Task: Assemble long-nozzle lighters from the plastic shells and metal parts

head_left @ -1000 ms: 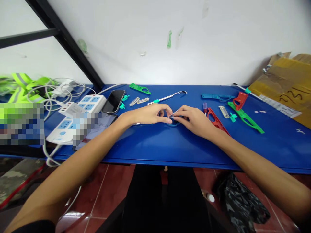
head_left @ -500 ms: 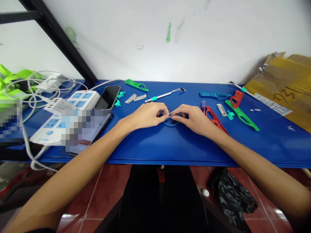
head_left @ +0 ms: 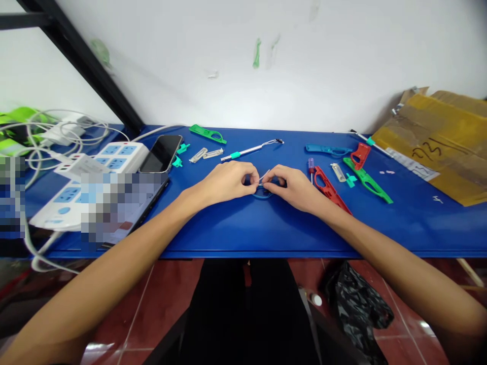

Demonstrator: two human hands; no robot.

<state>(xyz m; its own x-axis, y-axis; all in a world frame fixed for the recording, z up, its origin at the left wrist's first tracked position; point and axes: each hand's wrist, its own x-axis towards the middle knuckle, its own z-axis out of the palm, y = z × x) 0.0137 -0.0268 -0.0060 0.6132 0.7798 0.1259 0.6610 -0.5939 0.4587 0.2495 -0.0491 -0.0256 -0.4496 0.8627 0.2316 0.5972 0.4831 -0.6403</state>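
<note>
My left hand (head_left: 231,181) pinches a thin white wire (head_left: 265,176) between thumb and forefinger, near the middle of the blue table. Fingertips of my right hand (head_left: 292,187) close on the same wire from the other side, almost touching the left ones. Beneath both hands lies a blue plastic handle half (head_left: 262,196), mostly covered by the fingers. Behind them rests a metal lighter tube (head_left: 251,150) with a teal collar and loose wires. Just right of my right hand are a purple-handled screwdriver (head_left: 311,165) and a red handle half (head_left: 331,190).
Green (head_left: 367,180) and blue handle halves (head_left: 328,149), clear small tanks (head_left: 338,172) and teal triggers (head_left: 350,180) lie around. A power strip (head_left: 125,152), phone (head_left: 162,153) and cables occupy the left. A taped cardboard box (head_left: 437,137) stands at right.
The camera view has turned slightly right, so everything appears shifted left. Both hands keep their pinch on the wire, and a wire end now points up between the fingertips.
</note>
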